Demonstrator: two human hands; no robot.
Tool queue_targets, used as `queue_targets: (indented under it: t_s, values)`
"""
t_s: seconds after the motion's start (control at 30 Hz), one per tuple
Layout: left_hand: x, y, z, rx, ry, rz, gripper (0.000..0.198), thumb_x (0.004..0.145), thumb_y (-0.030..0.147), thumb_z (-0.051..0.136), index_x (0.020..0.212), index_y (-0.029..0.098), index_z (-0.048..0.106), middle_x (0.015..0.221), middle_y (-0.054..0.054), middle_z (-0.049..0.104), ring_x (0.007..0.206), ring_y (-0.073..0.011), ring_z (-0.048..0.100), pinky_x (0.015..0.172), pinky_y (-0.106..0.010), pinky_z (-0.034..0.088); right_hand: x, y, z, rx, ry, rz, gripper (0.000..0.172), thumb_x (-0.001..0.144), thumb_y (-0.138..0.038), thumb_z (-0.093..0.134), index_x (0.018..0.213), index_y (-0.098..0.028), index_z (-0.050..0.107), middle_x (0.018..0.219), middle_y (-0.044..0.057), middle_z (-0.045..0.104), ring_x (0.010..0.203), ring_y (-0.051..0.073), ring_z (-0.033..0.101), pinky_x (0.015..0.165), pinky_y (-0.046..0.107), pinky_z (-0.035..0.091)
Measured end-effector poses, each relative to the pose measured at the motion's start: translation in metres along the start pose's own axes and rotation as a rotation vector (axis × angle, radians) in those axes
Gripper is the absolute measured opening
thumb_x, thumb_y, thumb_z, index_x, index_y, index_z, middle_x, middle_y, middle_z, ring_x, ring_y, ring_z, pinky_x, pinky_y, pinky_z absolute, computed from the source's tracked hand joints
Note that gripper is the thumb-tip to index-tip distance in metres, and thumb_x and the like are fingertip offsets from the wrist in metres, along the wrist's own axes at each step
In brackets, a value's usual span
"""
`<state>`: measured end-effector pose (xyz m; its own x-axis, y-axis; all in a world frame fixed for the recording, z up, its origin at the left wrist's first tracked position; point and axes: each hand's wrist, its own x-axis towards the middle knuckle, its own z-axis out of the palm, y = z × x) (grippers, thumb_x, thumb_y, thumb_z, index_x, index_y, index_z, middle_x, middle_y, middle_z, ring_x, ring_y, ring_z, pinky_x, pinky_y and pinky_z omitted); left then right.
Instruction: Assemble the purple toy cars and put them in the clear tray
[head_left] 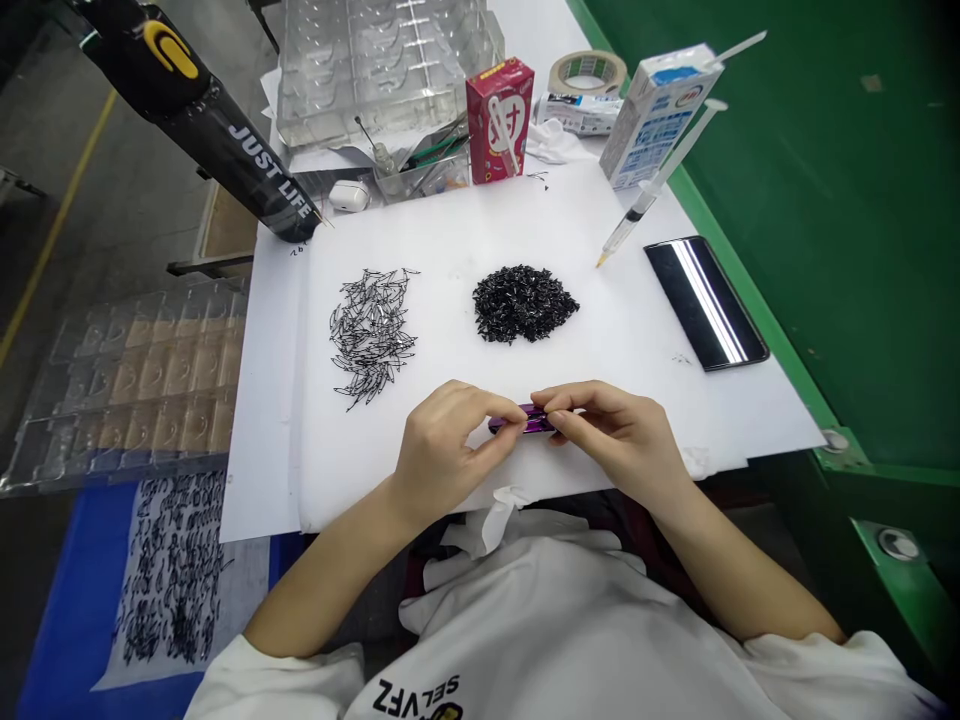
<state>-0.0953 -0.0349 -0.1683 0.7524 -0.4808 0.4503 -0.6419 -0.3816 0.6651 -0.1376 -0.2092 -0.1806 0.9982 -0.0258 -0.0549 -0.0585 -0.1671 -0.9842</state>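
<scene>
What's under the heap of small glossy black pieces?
The heap lies on a flat white sheet, visible all around its edge. The surface directly beneath is covered, so I can't tell if anything else is there.

Purple piece [538,426]: partly covered by the fingers [499,406] of the left hand [442,440] and the right hand [630,430]; its finer parts are too small to be made out.
Black pile [523,303]: its single pieces are too small to be told apart.
Black cylinder [225,140]: its top is cut off by the upper edge.
Clear trays [367,110]: also cut off there.
Blue bin [56,640]: cut off by the lower edge.
White shirt [540,620]: its emblem is cut off below.
Carton [658,115]: its small print cannot be read.
</scene>
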Motion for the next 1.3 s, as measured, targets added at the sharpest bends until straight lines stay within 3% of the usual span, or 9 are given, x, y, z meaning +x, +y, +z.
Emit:
queue_targets:
  t_s: [0.23,0.7,0.9,1.07,1.2,1.3]
  values:
    - [-0.003,0.000,-0.001,0.049,-0.018,-0.060,0.010,0.074,0.009,0.061,0.074,0.019,0.059,0.068,0.003,0.064,0.065,-0.0104,0.052,0.062,-0.023,0.045,-0.002,0.002,-0.002,0.093,-0.018,0.002,0.019,0.084,-0.028,0.054,0.101,-0.021,0.059,0.095,0.005,0.067,0.085,0.017,0.065,0.061,0.027,0.058]
    - [-0.001,0.001,0.000,0.106,-0.050,-0.070,0.010,0.072,0.009,0.061,0.072,0.019,0.058,0.065,0.005,0.064,0.065,-0.0111,0.050,0.061,-0.023,0.045,-0.003,0.001,-0.003,0.087,-0.043,-0.011,0.019,0.086,-0.030,0.051,0.100,-0.020,0.058,0.096,0.006,0.066,0.087,0.018,0.064,0.062,0.028,0.058]
    - [0.001,0.006,0.002,0.080,-0.145,-0.104,0.015,0.073,0.007,0.056,0.078,0.020,0.056,0.066,0.005,0.063,0.067,-0.0121,0.053,0.065,-0.024,0.045,-0.005,0.004,-0.003,0.041,-0.069,-0.069,0.018,0.087,-0.027,0.049,0.102,-0.022,0.057,0.097,0.005,0.066,0.090,0.017,0.063,0.060,0.026,0.056]
    - [-0.003,0.004,0.003,0.093,-0.287,-0.221,0.023,0.069,0.009,0.058,0.088,0.019,0.052,0.086,0.000,0.059,0.081,-0.0157,0.052,0.074,-0.029,0.044,-0.008,0.005,-0.006,-0.161,-0.088,-0.163,0.018,0.087,-0.021,0.046,0.101,-0.023,0.057,0.091,0.003,0.066,0.082,0.015,0.063,0.053,0.022,0.051]
    - [-0.008,0.002,0.007,0.145,-0.308,-0.225,0.023,0.071,0.015,0.057,0.092,0.018,0.048,0.086,0.000,0.056,0.081,-0.0167,0.049,0.073,-0.030,0.043,-0.009,0.004,-0.006,-0.490,-0.039,-0.377,0.025,0.082,-0.015,0.049,0.107,-0.022,0.053,0.101,0.006,0.062,0.091,0.019,0.057,0.070,0.033,0.050]
    - [-0.009,0.004,0.010,0.165,-0.296,-0.227,0.021,0.070,0.013,0.055,0.089,0.018,0.046,0.082,0.000,0.055,0.078,-0.0168,0.049,0.071,-0.030,0.042,-0.008,0.002,-0.002,-0.676,-0.078,-0.391,0.034,0.080,-0.017,0.051,0.113,-0.019,0.047,0.099,0.007,0.060,0.093,0.022,0.052,0.079,0.040,0.046]
